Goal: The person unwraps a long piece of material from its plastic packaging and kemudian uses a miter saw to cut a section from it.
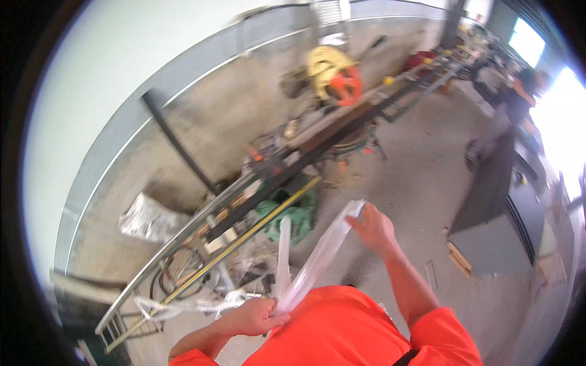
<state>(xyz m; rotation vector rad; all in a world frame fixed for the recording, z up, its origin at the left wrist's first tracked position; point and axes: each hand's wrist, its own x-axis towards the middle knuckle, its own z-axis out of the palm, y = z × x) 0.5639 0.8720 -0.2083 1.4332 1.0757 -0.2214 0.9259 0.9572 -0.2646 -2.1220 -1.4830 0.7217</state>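
Note:
A long strip of clear plastic film (317, 259) stretches between my two hands in front of my orange shirt. My left hand (255, 316) is closed on its lower end near my chest. My right hand (372, 227) is raised and pinches the upper end. A second loose tail of film (283, 250) hangs up beside the strip. More crumpled film (201, 304) trails off to the left of my left hand.
A long metal bench (293, 161) with rails and tools runs diagonally from lower left to upper right. A yellow and orange saw (332, 73) sits on it. A crumpled plastic bag (146, 219) lies by the wall. A dark cabinet (497, 213) stands right; another person (519, 97) is far off.

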